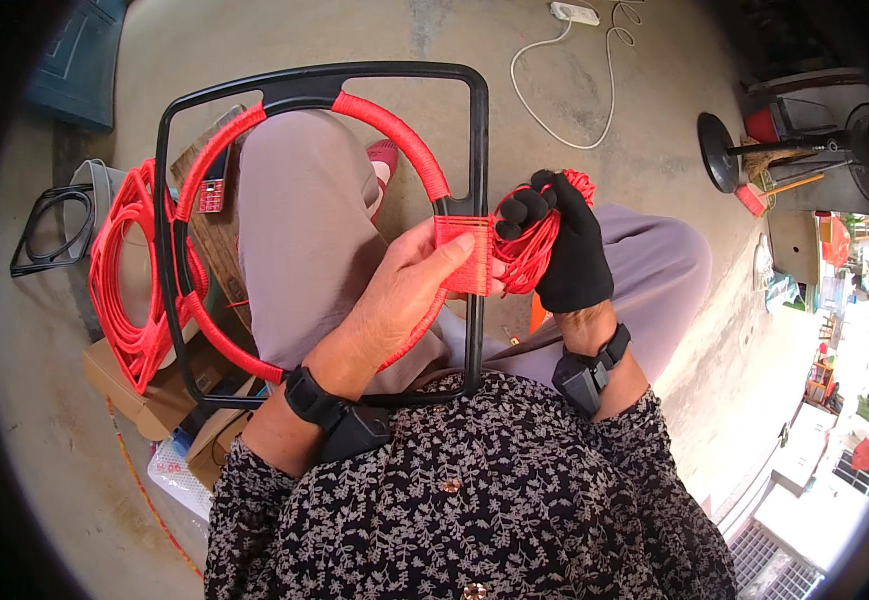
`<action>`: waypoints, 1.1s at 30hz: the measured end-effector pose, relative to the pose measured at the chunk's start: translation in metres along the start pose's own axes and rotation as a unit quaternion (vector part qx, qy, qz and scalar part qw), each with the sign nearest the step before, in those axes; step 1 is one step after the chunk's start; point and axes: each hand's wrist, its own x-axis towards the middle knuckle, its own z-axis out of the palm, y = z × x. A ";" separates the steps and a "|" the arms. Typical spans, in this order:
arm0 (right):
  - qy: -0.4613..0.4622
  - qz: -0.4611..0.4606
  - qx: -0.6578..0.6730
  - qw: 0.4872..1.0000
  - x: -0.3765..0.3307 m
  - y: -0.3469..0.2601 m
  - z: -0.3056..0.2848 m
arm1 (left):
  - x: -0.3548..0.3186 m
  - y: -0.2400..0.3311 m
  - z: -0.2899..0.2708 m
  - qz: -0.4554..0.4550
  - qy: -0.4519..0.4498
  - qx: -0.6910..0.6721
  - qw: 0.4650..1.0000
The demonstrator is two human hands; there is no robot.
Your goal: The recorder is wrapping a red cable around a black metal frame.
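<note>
A black rectangular frame (475, 190) with an inner ring rests on my lap. Red cord (394, 125) is wound around much of the ring, and a flat woven red patch (462, 255) bridges ring and frame at the right side. My left hand (404, 290) is bare and grips the ring, with its thumb pressing on the woven patch. In a black glove, my right hand (564, 250) is closed on a loose bundle of red cord (532, 245) just right of the frame bar. Both wrists wear black bands.
A big coil of red cord (124, 275) lies on cardboard boxes (139, 385) at my left. Another black frame (54, 225) lies on the concrete floor beyond. A white cable and power strip (574, 14) are ahead. A black stand base and a broom (754, 170) are at the right.
</note>
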 end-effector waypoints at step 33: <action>0.068 0.083 -0.483 0.869 0.000 -0.020 0.030 | 0.010 -0.014 -0.022 0.185 0.178 0.160 0.953</action>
